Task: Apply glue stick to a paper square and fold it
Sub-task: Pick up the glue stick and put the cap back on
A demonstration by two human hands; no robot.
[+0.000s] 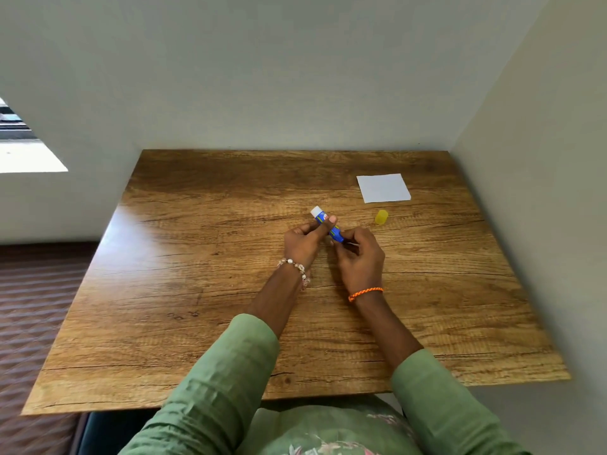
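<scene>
A blue glue stick (323, 221) with its white glue tip bared points up and to the left over the middle of the wooden table (197, 290). My left hand (303, 243) grips its upper barrel, thumb on top. My right hand (359, 257) pinches its lower end with the fingertips. The stick's yellow cap (381, 217) lies on the table to the right of my hands. A white paper square (383, 188) lies flat further back on the right, apart from both hands.
Pale walls close off the table's far and right edges. The left edge drops to a patterned floor (33, 307). A bright window opening (23, 149) is at the far left. Bare wood spreads left of and in front of my hands.
</scene>
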